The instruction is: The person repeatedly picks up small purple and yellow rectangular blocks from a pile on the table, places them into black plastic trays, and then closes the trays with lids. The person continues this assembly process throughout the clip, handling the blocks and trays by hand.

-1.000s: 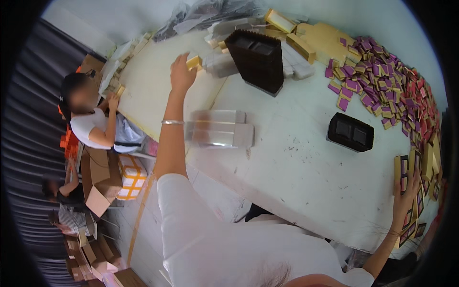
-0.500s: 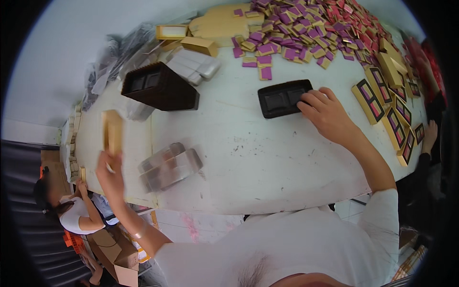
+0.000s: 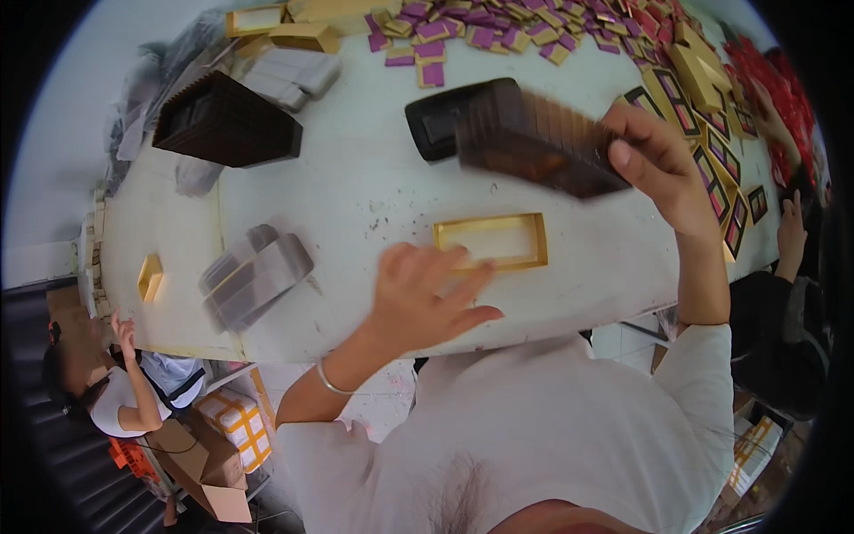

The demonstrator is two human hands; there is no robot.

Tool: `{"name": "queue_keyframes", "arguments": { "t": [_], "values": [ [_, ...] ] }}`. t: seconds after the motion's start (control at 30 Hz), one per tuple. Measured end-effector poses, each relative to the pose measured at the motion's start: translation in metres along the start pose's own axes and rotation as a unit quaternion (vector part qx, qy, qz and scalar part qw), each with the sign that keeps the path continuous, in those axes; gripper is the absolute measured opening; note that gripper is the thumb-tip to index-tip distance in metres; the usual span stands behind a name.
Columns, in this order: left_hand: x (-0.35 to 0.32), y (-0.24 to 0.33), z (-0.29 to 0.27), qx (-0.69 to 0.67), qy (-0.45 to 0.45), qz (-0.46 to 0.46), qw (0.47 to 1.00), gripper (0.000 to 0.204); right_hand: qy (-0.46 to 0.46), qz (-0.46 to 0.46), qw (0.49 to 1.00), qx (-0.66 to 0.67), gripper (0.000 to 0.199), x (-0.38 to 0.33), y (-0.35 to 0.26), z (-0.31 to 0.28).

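Observation:
My right hand [image 3: 663, 169] is closed on the end of a stack of dark plastic trays [image 3: 543, 142], held tilted above the table and blurred by motion. Partly behind that stack, a black two-well tray [image 3: 431, 123] shows its left part. My left hand [image 3: 418, 298] has its fingers spread and holds nothing I can see. Just beyond those fingers lies an open gold box [image 3: 540, 240], long and shallow, its pale inside facing up. The left fingertips overlap its near left corner; whether they touch it I cannot tell.
Another dark tray stack [image 3: 231, 120] stands at the left, with clear plastic trays [image 3: 258, 274] nearer me. Purple-and-gold small pieces [image 3: 436, 49] heap at the back. Filled gold palettes [image 3: 712, 169] lie at the right by another person's hand [image 3: 792, 227]. A small gold box [image 3: 150, 278] sits far left.
My left hand has come in from the left and let go of the gold box, which now lies before me. My right hand has gone from the black tray to gripping a raised tray stack.

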State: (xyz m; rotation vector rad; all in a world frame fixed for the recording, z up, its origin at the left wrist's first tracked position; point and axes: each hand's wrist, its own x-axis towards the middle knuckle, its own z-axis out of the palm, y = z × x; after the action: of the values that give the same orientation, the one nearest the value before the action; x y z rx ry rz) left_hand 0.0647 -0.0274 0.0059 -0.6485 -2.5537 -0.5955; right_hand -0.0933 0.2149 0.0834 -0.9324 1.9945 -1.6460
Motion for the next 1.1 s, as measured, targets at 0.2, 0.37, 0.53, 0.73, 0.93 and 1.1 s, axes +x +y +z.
{"name": "queue_keyframes", "arguments": {
  "t": [0.2,0.37,0.53,0.73,0.93,1.1],
  "values": [
    [0.001,-0.028,0.01,-0.137,-0.096,-0.09,0.982,0.089,-0.062,0.361,0.93,0.024,0.022,-0.021,0.035,0.032],
    [0.014,-0.027,0.017,-0.166,-0.122,-0.127,0.97,0.081,0.036,0.169,0.967,-0.189,0.033,-0.024,0.047,0.06],
    [0.017,-0.029,0.014,-0.171,-0.156,-0.136,0.963,0.078,-0.071,-0.059,0.965,-0.245,0.04,-0.044,0.037,0.033],
    [0.028,-0.025,0.015,-0.191,-0.177,-0.129,0.957,0.074,-0.14,-0.167,0.908,-0.358,0.044,-0.043,0.046,0.037],
    [0.032,-0.03,0.013,-0.172,-0.209,-0.109,0.957,0.07,-0.206,-0.086,0.889,-0.4,0.046,-0.04,0.029,0.033],
    [0.035,-0.033,0.012,-0.182,-0.206,-0.11,0.955,0.072,-0.179,-0.103,0.926,-0.315,0.04,-0.035,0.034,0.039]
  ]
}}
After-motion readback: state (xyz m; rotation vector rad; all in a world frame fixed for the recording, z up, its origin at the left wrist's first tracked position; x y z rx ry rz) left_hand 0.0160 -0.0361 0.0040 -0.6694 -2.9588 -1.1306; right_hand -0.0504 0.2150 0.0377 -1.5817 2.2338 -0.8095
